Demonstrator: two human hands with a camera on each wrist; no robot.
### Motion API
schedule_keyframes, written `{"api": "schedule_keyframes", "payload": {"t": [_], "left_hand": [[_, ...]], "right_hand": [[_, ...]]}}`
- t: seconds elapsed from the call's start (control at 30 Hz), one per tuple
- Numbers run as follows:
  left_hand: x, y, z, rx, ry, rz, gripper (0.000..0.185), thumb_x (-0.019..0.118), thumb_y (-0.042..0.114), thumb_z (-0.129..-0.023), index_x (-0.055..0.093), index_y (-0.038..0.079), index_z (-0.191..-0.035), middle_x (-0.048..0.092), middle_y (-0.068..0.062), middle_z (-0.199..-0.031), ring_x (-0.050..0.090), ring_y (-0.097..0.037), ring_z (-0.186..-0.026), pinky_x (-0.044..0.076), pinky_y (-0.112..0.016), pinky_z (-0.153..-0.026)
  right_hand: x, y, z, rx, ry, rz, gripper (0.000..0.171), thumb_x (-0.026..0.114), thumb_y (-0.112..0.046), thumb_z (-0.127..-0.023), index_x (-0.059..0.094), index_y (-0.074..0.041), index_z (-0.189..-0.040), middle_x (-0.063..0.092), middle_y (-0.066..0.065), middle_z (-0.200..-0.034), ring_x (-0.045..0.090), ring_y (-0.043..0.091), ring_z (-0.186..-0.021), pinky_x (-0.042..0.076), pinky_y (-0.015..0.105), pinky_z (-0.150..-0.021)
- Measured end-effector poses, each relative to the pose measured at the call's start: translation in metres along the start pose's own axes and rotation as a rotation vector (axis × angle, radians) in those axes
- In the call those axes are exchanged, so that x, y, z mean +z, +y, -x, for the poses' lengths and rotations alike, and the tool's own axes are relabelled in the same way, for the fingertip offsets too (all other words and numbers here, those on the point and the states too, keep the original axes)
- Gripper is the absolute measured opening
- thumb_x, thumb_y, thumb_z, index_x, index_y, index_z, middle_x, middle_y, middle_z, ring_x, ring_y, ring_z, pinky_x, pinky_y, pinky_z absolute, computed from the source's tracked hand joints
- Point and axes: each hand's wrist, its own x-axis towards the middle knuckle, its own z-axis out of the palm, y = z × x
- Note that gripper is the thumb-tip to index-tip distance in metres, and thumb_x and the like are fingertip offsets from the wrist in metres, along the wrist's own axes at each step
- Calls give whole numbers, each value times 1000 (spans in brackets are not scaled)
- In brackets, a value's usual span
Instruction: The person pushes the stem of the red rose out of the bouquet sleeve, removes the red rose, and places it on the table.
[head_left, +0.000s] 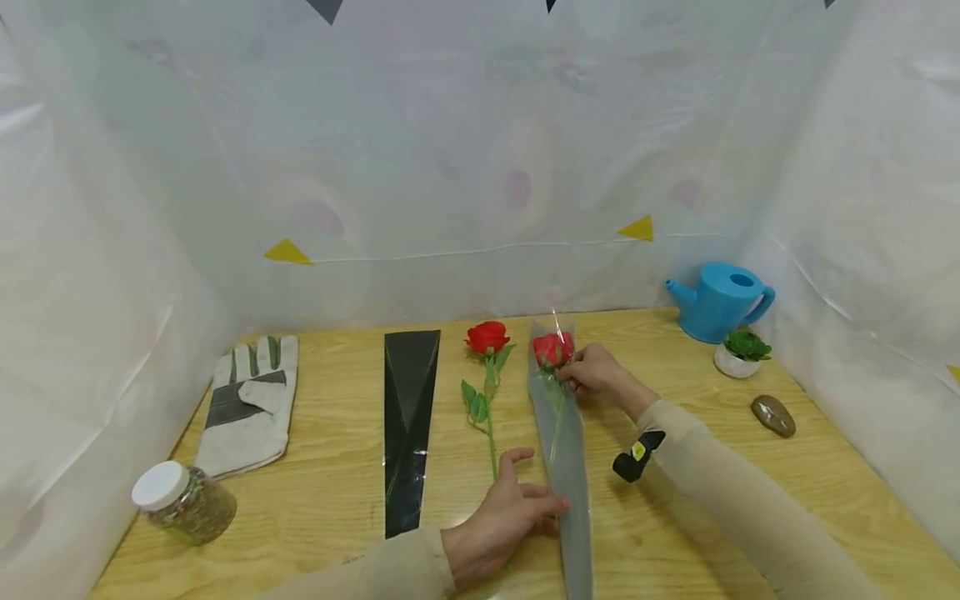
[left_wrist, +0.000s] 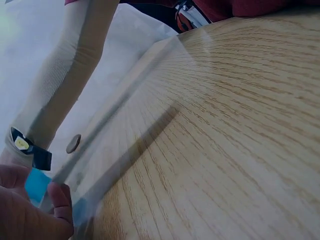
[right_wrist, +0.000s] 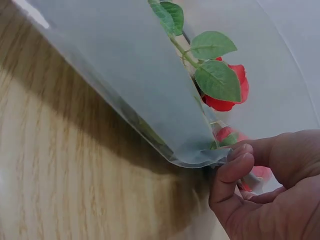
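Sleeved rose [head_left: 553, 348]: red bloom sits inside the wide end of the grey plastic flower sleeve [head_left: 564, 467], stem running down inside it. Sleeve lies flat on the tabletop [head_left: 675, 517], narrow end toward the person.

Right hand [head_left: 596, 372]: fingers curled at the sleeve mouth, pinching the sleeve's edge right by the bloom; wrist view shows the fingertips [right_wrist: 235, 165] on the plastic rim, leaves just above.

Left hand [head_left: 504, 518]: fingers mostly straight, pressing the sleeve's lower part against the wood, no grip round it.

Progress, as I read it: one rose looks seated in its sleeve, maybe final adjustment at the mouth. Second rose [head_left: 486, 367] lies bare just left of it, and a black sleeve [head_left: 408, 417] lies flat beside that, unused. So roughly half done.

Around: work glove [head_left: 251, 404] and white-lidded jar [head_left: 183, 500] far left; blue watering can [head_left: 720, 300], small potted succulent [head_left: 741, 350], stone [head_left: 774, 415] far right.
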Motion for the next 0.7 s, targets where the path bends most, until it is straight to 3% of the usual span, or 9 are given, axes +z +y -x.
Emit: {"api": "schedule_keyframes", "payload": {"t": [0.13, 0.33, 0.57, 0.7], "left_hand": [[-2, 1, -3, 27, -8, -20, 64, 73, 6, -90, 33, -2, -140, 71, -11, -92, 64, -18, -69, 54, -33, -71], [-5, 7, -11, 82, -79, -23, 36, 71, 11, -92, 58, -1, -124, 72, -12, -98, 68, -20, -88, 55, -32, -75], [-5, 17, -13, 127, -44, -98, 32, 75, 5, -88, 65, 0, -118, 72, -8, -102, 68, -20, -94, 55, -36, -81], [-9, 25, -8, 177, -61, -145, 34, 74, 1, -87, 65, 0, -120, 70, -7, -105, 67, -21, -97, 55, -37, -81]], "right_hand": [[-5, -10, 5, -37, -13, -34, 18, 68, -3, -90, 53, -1, -80, 53, 5, -63, 49, 11, -54, 46, 24, -52], [-10, -33, 15, -103, -31, -161, 16, 65, -2, -92, 52, 4, -98, 53, 4, -68, 50, 8, -56, 47, 21, -53], [-16, -53, 29, -180, -59, -282, 19, 63, -1, -92, 50, 8, -103, 53, 5, -72, 50, 9, -58, 46, 21, -53], [-25, -65, 42, -220, -77, -311, 16, 66, -6, -94, 54, 4, -94, 52, 5, -70, 48, 10, -57, 43, 23, -53]]}}
